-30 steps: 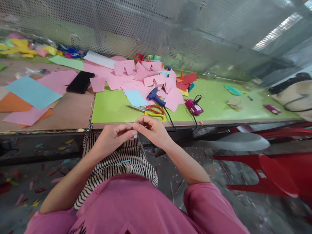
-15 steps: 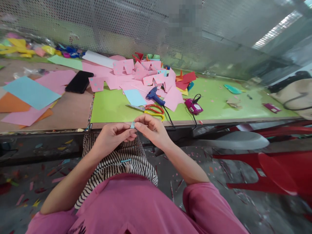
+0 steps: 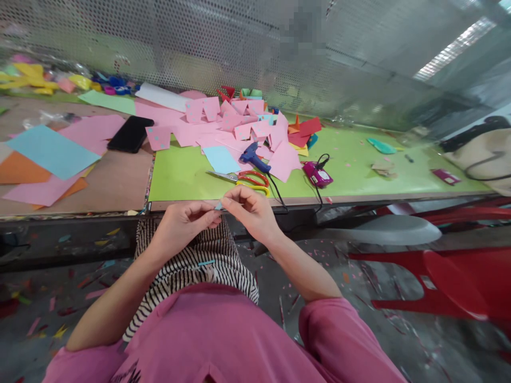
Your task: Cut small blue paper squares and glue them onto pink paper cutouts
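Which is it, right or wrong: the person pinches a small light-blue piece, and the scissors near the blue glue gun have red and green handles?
Wrong in one colour: in the head view, the scissors near the blue glue gun have red and yellow handles, not green. The small light-blue piece is indeed pinched.

blue scrap (image 3: 219, 206) partly hidden, red chair (image 3: 459, 282) cut off right, cream item (image 3: 481, 158) likewise

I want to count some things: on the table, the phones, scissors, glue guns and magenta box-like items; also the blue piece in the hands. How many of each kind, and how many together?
Phone: 1
Scissors: 1
Glue gun: 1
Magenta box-like items: 2
Blue piece in the hands: 1
Total: 6
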The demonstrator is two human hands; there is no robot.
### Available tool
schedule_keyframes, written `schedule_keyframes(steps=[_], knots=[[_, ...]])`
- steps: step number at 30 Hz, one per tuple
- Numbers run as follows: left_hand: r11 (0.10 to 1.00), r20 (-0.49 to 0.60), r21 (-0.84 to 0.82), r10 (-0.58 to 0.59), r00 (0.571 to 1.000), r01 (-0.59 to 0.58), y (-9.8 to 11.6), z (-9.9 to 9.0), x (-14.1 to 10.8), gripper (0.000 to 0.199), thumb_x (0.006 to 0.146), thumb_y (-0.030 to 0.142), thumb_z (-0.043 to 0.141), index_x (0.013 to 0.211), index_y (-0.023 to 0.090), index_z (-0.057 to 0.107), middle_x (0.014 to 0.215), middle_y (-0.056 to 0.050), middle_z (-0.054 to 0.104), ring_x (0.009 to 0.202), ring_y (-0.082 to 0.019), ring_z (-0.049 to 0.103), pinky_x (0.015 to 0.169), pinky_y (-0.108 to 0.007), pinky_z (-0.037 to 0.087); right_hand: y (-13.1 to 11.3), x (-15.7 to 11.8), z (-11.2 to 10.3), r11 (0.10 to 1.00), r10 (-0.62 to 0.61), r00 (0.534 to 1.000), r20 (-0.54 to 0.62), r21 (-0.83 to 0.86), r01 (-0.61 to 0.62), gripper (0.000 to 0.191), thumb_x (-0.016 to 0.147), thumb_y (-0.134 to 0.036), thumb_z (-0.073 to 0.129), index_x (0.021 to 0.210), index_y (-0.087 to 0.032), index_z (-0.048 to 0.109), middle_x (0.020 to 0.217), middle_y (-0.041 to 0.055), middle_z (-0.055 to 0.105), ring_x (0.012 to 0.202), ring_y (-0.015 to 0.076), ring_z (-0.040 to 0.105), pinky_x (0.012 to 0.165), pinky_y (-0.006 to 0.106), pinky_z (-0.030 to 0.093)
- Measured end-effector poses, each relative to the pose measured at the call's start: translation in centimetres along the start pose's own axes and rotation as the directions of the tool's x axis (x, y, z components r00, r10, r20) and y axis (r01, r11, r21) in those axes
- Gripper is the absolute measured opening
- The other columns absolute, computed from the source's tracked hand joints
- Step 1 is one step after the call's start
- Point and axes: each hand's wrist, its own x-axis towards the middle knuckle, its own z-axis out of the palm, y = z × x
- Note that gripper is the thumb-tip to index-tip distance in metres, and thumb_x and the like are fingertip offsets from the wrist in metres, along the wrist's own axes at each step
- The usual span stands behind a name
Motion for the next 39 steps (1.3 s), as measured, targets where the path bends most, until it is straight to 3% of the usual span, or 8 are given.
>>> schedule_keyframes(steps=[11, 22, 26, 28, 30, 33, 35, 39], knots=[[0.992, -0.044, 0.07, 0.108, 0.993, -0.105, -0.6, 0.0, -0.4, 0.02, 0.085, 0.035, 0.072, 0.074, 0.019, 0.074, 0.075, -0.003, 0.077, 0.067, -0.013, 0.069, 0.067, -0.022, 0.057, 1.9, -0.2, 1.0, 0.956, 0.132, 0.988, -0.081, 0.274, -0.106, 0.04, 0.08, -0.055, 0.079, 0.077, -0.022, 0.056, 0.058, -0.0099, 0.043, 0.046, 0.0049, 0.03, 0.043, 0.023, 0.023], [1.0, 0.043, -0.009, 0.008, 0.999, -0.007, 0.1, -0.5, -0.1, 0.028, 0.082, 0.046, 0.076, 0.081, 0.018, 0.078, 0.082, -0.005, 0.078, 0.074, -0.016, 0.069, 0.072, -0.026, 0.057, 0.7, -0.3, 0.2, 0.997, 0.061, 0.997, 0.055, 0.051, -0.064, 0.03, 0.088, -0.044, 0.071, 0.076, -0.019, 0.061, 0.069, -0.0045, 0.055, 0.062, 0.0082, 0.046, 0.059, 0.023, 0.039], [0.99, -0.036, -0.136, -0.048, 0.998, 0.043, -0.5, -0.3, 0.4, 0.025, 0.077, 0.044, 0.08, 0.074, 0.019, 0.076, 0.07, -0.001, 0.071, 0.065, -0.011, 0.062, 0.065, -0.022, 0.052, 1.3, -0.6, 0.2, 0.986, -0.111, 0.992, -0.053, -0.129, 0.103, 0.019, 0.097, -0.038, 0.061, 0.092, -0.021, 0.067, 0.074, -0.0026, 0.057, 0.062, 0.0099, 0.047, 0.059, 0.025, 0.042], [0.971, -0.091, -0.232, -0.078, 0.993, 0.055, -0.6, -0.1, 0.6, 0.028, 0.074, 0.044, 0.081, 0.069, 0.018, 0.072, 0.064, 0.001, 0.066, 0.058, -0.008, 0.054, 0.058, -0.019, 0.046, 1.9, -0.8, 0.1, 0.888, -0.345, 0.937, -0.059, -0.345, 0.305, 0.011, 0.096, -0.03, 0.062, 0.101, -0.023, 0.07, 0.082, 0.0001, 0.062, 0.067, 0.0117, 0.052, 0.062, 0.026, 0.045], [0.945, -0.108, -0.32, -0.109, 0.988, 0.069, -0.5, 0.1, 0.7, 0.032, 0.07, 0.045, 0.083, 0.064, 0.018, 0.068, 0.06, 0.003, 0.059, 0.054, -0.006, 0.046, 0.053, -0.019, 0.039, 2.6, -1.0, -0.1, 0.688, -0.549, 0.833, 0.064, -0.532, 0.494, 0.013, 0.094, -0.021, 0.065, 0.103, -0.027, 0.073, 0.089, 0.002, 0.066, 0.076, 0.0138, 0.059, 0.07, 0.028, 0.049], [0.914, -0.089, -0.393, -0.144, 0.986, 0.098, -0.4, 0.5, 0.7, 0.034, 0.068, 0.045, 0.084, 0.062, 0.018, 0.064, 0.057, 0.005, 0.05, 0.053, -0.006, 0.039, 0.05, -0.019, 0.034, 3.6, -1.0, -0.3, 0.429, -0.684, 0.695, 0.223, -0.647, 0.63, 0.027, 0.094, -0.013, 0.062, 0.106, -0.033, 0.074, 0.091, 0.0005, 0.069, 0.082, 0.0141, 0.063, 0.075, 0.028, 0.049], [0.909, -0.075, -0.402, -0.152, 0.986, 0.11, -0.4, 0.7, 0.5, 0.034, 0.068, 0.046, 0.084, 0.062, 0.018, 0.064, 0.056, 0.005, 0.047, 0.053, -0.006, 0.037, 0.05, -0.019, 0.032, 4.0, -0.9, -0.4, 0.379, -0.688, 0.678, 0.26, -0.668, 0.64, 0.03, 0.095, -0.012, 0.06, 0.11, -0.035, 0.074, 0.092, -0.0001, 0.07, 0.083, 0.0139, 0.063, 0.075, 0.027, 0.049], [0.913, -0.068, -0.387, -0.17, 0.983, 0.131, -0.6, 0.8, 0.5, 0.035, 0.065, 0.048, 0.085, 0.065, 0.019, 0.067, 0.056, 0.005, 0.048, 0.051, -0.006, 0.035, 0.048, -0.021, 0.03, 3.8, -0.8, -0.4, 0.473, -0.596, 0.754, 0.275, -0.639, 0.607, 0.022, 0.098, -0.02, 0.059, 0.105, -0.035, 0.075, 0.092, 0.0014, 0.07, 0.084, 0.0156, 0.064, 0.077, 0.029, 0.051]])
